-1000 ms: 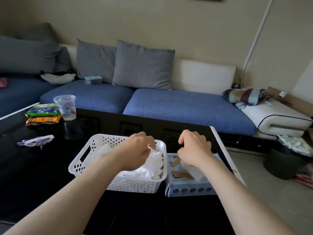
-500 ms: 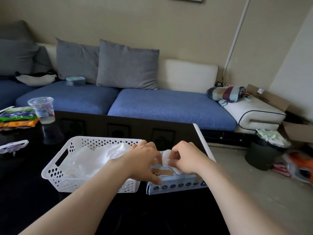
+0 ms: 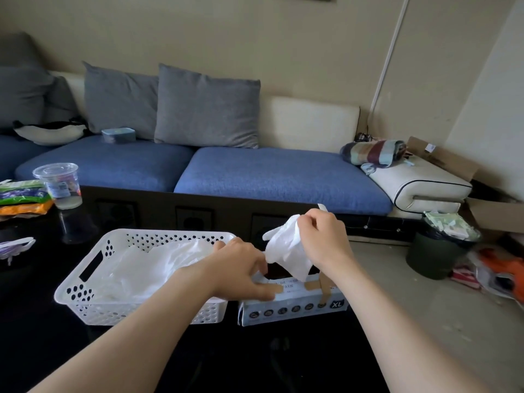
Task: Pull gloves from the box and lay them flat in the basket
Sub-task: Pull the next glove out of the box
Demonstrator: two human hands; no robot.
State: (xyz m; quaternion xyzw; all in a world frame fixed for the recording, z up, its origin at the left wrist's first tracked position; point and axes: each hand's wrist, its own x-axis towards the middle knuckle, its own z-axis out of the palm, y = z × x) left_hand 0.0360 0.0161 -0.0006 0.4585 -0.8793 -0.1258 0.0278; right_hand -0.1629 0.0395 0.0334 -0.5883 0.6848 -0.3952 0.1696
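Pinching a white glove (image 3: 285, 251) by its upper end, our right hand (image 3: 323, 241) hovers above the glove box (image 3: 295, 307), thumb and curled fingertips closed on the thin material. The glove hangs crumpled at about 8 o'clock from that hand, touching it only at the pinch. Its lower end dangles over the dark opening in the top of the box; whether that end touches the box we cannot tell.

Our left hand (image 3: 241, 272) lies at 9 o'clock from the glove, just beside it and not touching it. Its fingers are fairly straight and press on the top of the box near the opening, with the thumb stretched along the near top edge; it grasps nothing.

The box sits on the black table (image 3: 42, 350) with its printed front, marked XL, facing 6 o'clock. Just beside it at 9 o'clock stands the white perforated basket (image 3: 85, 292), and inside it lies a loose layer of translucent gloves (image 3: 158, 265), heaped toward the basket's 3 o'clock end.

At 10 o'clock on the table we see a clear lidded plastic cup (image 3: 58, 184), and just beside it at 9 o'clock a stack of colourful packets (image 3: 22, 197). Beyond the table at 12 o'clock runs a blue sofa (image 3: 269, 173) with grey cushions (image 3: 207, 106) leaning on its back.
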